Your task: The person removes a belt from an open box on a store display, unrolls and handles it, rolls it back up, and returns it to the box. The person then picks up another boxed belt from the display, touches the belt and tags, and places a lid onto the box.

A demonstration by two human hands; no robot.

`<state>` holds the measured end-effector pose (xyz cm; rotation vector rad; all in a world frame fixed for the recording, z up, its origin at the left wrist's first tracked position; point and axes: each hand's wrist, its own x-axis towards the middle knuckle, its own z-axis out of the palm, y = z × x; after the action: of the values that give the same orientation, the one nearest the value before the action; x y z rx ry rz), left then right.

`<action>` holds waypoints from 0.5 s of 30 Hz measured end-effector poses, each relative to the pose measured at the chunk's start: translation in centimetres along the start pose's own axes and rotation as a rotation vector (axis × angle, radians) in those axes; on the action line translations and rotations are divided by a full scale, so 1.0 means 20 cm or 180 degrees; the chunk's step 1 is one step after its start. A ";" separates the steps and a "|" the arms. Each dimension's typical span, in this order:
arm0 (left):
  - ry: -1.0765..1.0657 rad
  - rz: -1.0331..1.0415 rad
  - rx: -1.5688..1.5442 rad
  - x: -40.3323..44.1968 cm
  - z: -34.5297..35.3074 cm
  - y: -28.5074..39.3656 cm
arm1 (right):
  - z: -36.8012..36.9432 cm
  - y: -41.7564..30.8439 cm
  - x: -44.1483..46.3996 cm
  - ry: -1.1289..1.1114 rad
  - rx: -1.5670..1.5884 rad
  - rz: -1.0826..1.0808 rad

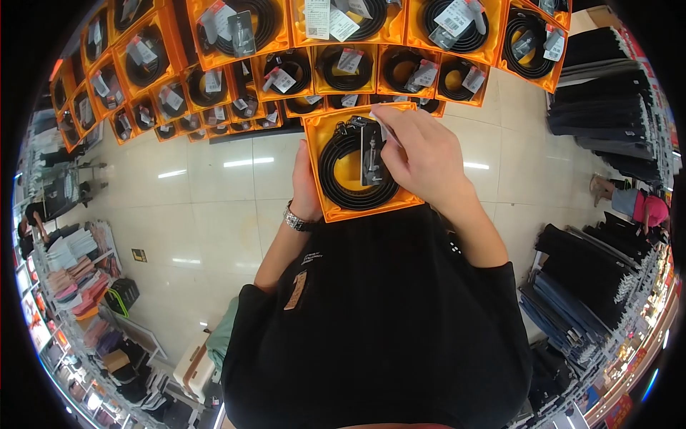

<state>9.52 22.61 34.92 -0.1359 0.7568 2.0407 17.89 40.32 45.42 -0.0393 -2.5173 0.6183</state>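
Observation:
In front of my chest is an orange box (319, 136) with a shiny satin-like lining. Coiled inside it lies a black belt (334, 182), its buckle near the upper left of the box. My left hand (306, 187), with a metal watch on the wrist, grips the box by its left side; most of its fingers are hidden behind. Over the box's upper right, my right hand (423, 154) pinches a white tag (384, 127). A dark tag (371, 156) with a printed picture hangs across the coil beside my right fingers.
Rows of similar boxed belts (348, 68) fill a display ahead and to the left. Dark trousers (597, 104) hang on racks at right, with jeans (561, 304) lower down. Folded clothes (75, 268) are stacked at left. A person in pink (652, 209) is at far right.

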 end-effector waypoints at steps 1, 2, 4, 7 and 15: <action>0.0014 -0.0031 -0.0017 0.00 0.00 0.00 | -0.01 0.00 0.01 0.0008 -0.0008 0.0007; 0.0007 -0.0043 -0.0010 0.00 0.01 0.00 | -0.01 0.00 0.02 -0.0003 -0.0060 -0.0075; -0.0051 -0.0067 -0.0072 0.00 0.03 0.00 | -0.02 -0.01 0.03 -0.0009 -0.0121 -0.0140; -0.0033 -0.0075 -0.0053 0.00 0.05 0.00 | -0.02 -0.01 0.03 -0.0127 -0.0134 -0.0234; -0.0129 -0.0018 -0.0131 -0.01 0.05 0.01 | -0.05 0.05 -0.01 0.0051 0.0257 -0.0479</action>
<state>9.68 23.01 35.76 -0.1195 0.6887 2.0482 18.40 41.60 45.68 0.1722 -2.4498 0.6544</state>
